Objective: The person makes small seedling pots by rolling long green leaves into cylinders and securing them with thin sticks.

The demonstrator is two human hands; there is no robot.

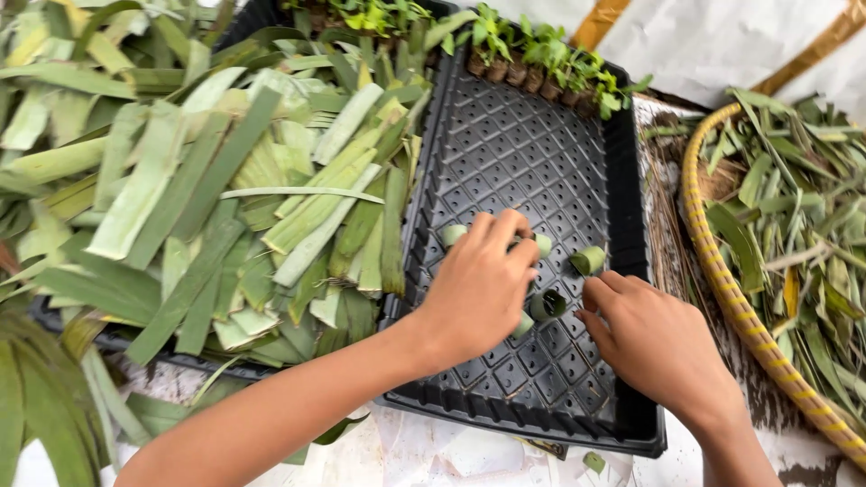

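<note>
- The left hand lies palm down over several small rolled leaf cups on the floor of the black tray; its grip is curled loosely over them, and whether it truly clasps any I cannot tell.
- The right hand sits just right of it, fingers bent and narrow, fingertips beside one open-mouthed cup; it holds nothing that shows.
- Another cup stands just beyond the right fingertips.
- The step in hand looks like setting rolled cups into the tray's dimpled cells.
- Next, by my judgement, each cup needs standing upright in its own cell without unrolling.
- Left of the left hand lies a heap of cut leaf strips; seedlings line the far edge; a woven basket sits to the right.
</note>
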